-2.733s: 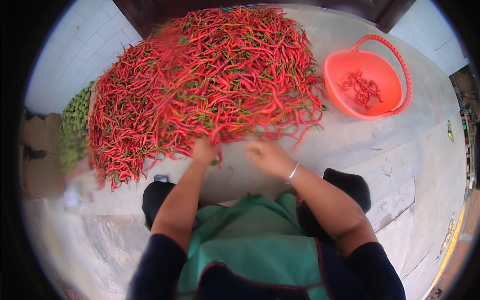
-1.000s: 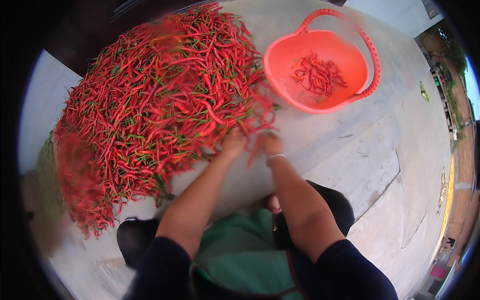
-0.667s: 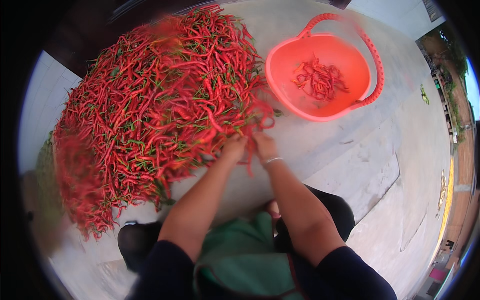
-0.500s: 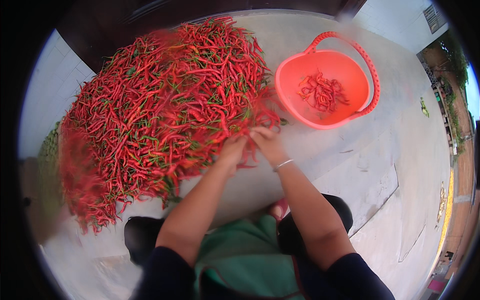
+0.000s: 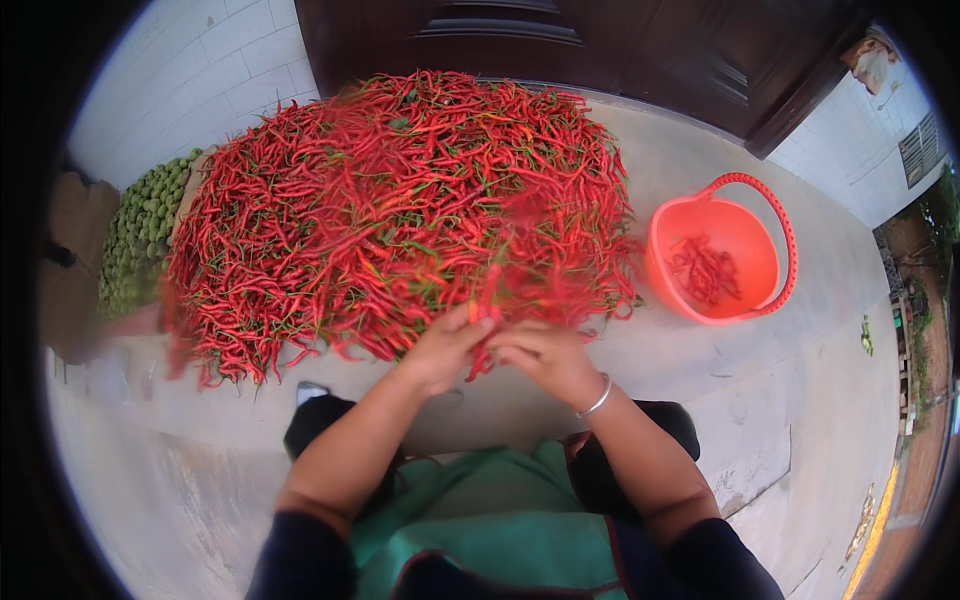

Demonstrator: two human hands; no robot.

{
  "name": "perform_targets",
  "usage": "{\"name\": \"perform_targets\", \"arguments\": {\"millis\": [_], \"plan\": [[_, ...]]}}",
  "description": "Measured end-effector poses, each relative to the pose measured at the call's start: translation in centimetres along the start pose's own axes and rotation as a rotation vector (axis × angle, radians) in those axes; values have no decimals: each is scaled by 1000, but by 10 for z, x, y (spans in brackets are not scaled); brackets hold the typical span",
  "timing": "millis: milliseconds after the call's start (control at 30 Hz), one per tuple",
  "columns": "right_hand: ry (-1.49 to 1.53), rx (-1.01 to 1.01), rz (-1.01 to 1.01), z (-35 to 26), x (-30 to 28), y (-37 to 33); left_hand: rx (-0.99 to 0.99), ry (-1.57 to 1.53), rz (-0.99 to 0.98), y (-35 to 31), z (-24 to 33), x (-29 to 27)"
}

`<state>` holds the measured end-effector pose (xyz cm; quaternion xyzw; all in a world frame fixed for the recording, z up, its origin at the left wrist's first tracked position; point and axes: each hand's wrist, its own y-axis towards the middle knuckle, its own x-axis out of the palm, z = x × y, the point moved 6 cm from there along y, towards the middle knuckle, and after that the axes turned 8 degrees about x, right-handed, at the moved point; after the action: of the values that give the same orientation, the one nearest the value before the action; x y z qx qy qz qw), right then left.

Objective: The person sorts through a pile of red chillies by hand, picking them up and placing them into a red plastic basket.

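A big heap of red chili peppers (image 5: 420,190) with green stems lies in front of me. At its near edge my left hand (image 5: 442,350) is closed on a red chili pepper (image 5: 488,292), which points up past the fingertips and is blurred. My right hand (image 5: 550,358) meets it from the right, fingers pinched together around chili at the same spot. More red chili shows just below the touching fingers; whether it is the same piece I cannot tell. To the right stands a coral-red plastic basket (image 5: 688,222) with a raised handle, holding a small pile of red chilies (image 5: 708,272).
Dark double doors (image 5: 640,60) rise behind the heap. Green round produce (image 5: 145,215) is piled at the far left by the white tiled wall (image 5: 235,60). Pale concrete floor (image 5: 760,400) surrounds the heap, with green scraps (image 5: 867,336) at the right.
My view has swung, so the heap and basket appear lower and further right. My hands have drawn back toward me, and a chili now stands up between them.
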<state>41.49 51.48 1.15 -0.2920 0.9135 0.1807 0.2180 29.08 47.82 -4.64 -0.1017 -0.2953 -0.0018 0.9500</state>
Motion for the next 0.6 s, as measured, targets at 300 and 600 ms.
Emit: {"name": "perform_targets", "arguments": {"millis": [300,600], "plan": [[872,731,-362,44,45,34,20,212,-27,-13,6,-31],[980,623,-134,54,14,51,-15,327,-9,-6,-3,-45]]}}
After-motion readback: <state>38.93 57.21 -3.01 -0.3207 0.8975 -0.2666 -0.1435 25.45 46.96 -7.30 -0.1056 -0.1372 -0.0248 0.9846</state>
